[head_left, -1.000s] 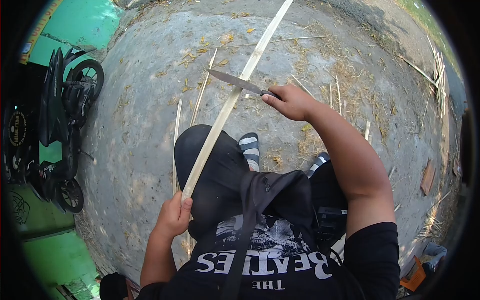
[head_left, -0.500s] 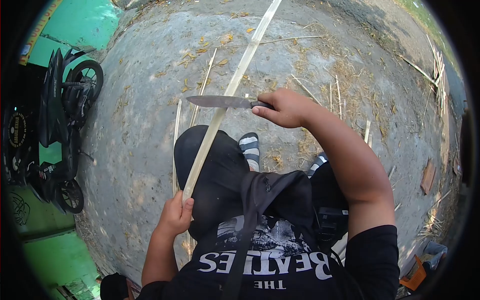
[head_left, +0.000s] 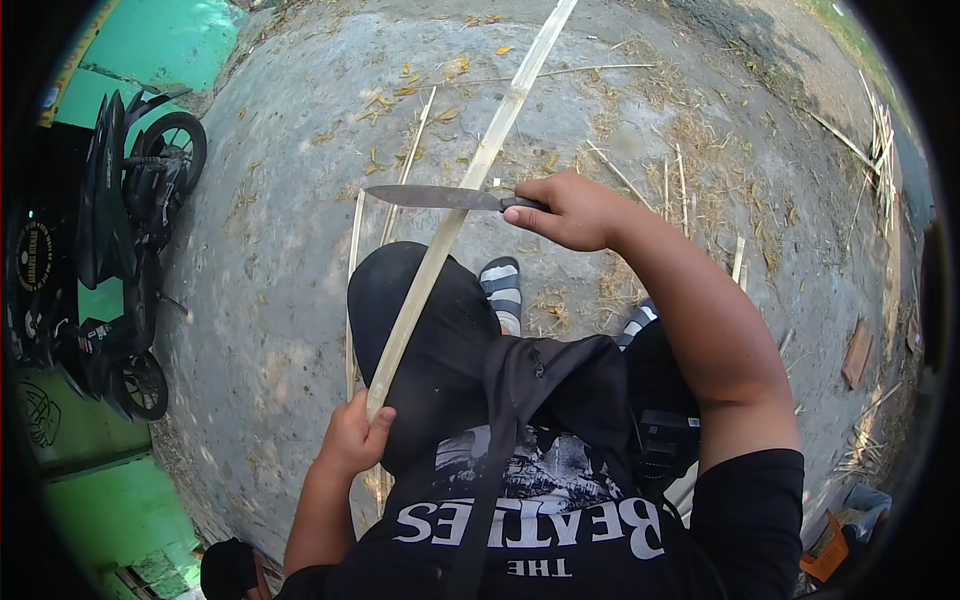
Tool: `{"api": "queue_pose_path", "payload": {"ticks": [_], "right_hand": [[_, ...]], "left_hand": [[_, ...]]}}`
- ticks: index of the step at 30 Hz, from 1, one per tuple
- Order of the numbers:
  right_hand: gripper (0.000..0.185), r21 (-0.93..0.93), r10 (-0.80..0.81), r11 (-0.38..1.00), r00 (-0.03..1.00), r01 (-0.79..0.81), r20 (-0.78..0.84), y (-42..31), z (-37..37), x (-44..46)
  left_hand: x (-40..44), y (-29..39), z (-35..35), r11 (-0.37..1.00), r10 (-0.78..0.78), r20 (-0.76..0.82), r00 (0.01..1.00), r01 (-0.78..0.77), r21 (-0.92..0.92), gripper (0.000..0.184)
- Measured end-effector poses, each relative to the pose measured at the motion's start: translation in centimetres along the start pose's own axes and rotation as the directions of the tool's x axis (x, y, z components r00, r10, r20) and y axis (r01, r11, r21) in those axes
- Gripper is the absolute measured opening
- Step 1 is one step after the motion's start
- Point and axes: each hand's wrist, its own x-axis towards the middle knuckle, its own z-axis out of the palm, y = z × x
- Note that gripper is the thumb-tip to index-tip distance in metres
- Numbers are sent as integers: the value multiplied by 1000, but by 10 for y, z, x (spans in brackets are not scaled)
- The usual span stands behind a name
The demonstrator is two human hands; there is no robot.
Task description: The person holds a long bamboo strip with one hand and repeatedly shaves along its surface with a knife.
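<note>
A long, pale bamboo strip (head_left: 430,265) slants across my raised knee, and its far end leaves the top of the view. My left hand (head_left: 355,435) is closed around the near end. In my right hand (head_left: 568,210) I grip the dark handle of a knife (head_left: 430,197). Its long blade, stained and worn, lies crosswise at the strip, pointing left. The blade overlaps the strip just beyond my knee; how deep the edge sits in it, if at all, I cannot tell.
Thin bamboo strips (head_left: 410,165) and dry leaves (head_left: 455,68) litter the concrete ground (head_left: 270,290). A motorcycle (head_left: 130,250) stands at the left by a green wall. More strips (head_left: 880,150) lie piled at the far right, near a brown block (head_left: 857,353). A person's dark cap (head_left: 228,570) shows at lower left.
The strip's far part has shifted slightly to the right. The knife blade has moved a little left and up, its tilt slightly changed. Both hands keep their hold.
</note>
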Motion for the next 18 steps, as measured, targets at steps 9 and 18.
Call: {"api": "queue_pose_path", "payload": {"ticks": [9, 18], "right_hand": [[57, -34, 87, 996, 996, -88, -16, -2, -7, -7], [51, 90, 129, 989, 984, -118, -125, 12, 0, 0]], "left_hand": [[10, 11, -2, 1000, -1, -22, 1000, 0, -6, 32], [11, 19, -7, 999, -47, -1, 999, 47, 10, 29]]}}
